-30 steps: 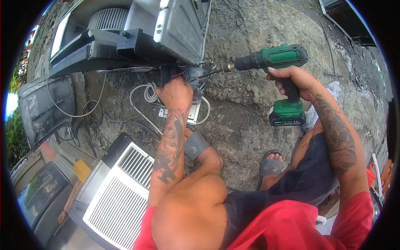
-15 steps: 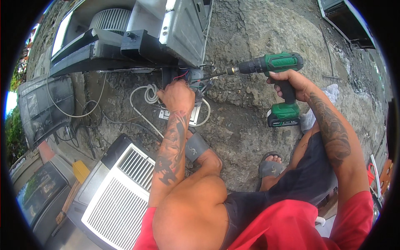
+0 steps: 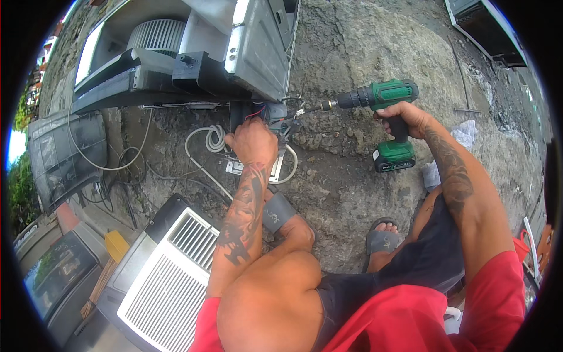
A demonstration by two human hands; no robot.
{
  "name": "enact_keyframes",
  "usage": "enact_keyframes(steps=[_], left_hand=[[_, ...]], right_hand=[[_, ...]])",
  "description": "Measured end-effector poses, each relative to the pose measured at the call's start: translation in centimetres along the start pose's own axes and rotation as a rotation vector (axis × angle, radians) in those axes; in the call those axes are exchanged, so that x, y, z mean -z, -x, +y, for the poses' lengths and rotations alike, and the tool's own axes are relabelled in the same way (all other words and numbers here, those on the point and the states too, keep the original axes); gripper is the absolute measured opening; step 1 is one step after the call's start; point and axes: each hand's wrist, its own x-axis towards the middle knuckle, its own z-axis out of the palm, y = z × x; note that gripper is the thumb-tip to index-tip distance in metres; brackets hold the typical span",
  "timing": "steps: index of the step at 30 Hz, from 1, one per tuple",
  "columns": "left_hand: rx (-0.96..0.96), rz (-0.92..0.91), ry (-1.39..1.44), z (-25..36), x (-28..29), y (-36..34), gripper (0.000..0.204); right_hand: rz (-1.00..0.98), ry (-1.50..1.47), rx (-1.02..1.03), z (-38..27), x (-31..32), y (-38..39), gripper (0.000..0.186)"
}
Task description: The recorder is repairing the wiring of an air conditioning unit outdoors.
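At unit's edge, right hand (image 3: 404,117) gripping drill (image 3: 381,97)

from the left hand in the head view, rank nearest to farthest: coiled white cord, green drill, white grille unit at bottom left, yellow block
1. Coiled white cord: right beside the left hand, on its left.
2. Green drill: to the right, in the right hand.
3. White grille unit: below, lower left.
4. Yellow block: far lower left.

The left hand (image 3: 253,141) hides the part it grips beneath the grey metal air-conditioner chassis (image 3: 258,53), whose far end is cut off; the green cordless drill (image 3: 384,111) bit tip is too small to resolve.
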Motion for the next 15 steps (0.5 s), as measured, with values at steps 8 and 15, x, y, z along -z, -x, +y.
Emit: enact_keyframes(steps=[8, 15], left_hand=[[0.006, -0.037, 0.001, 0.0, 0.1, -0.1, 0.015], [0.018, -0.041, 0.012, -0.1, 0.4, -0.4, 0.017]], right_hand=[[-0.004, -0.053, -0.102, 0.9, 0.8, -1.5, 0.025], [-0.007, -0.053, -0.085, 0.5, 0.6, -1.5, 0.026]])
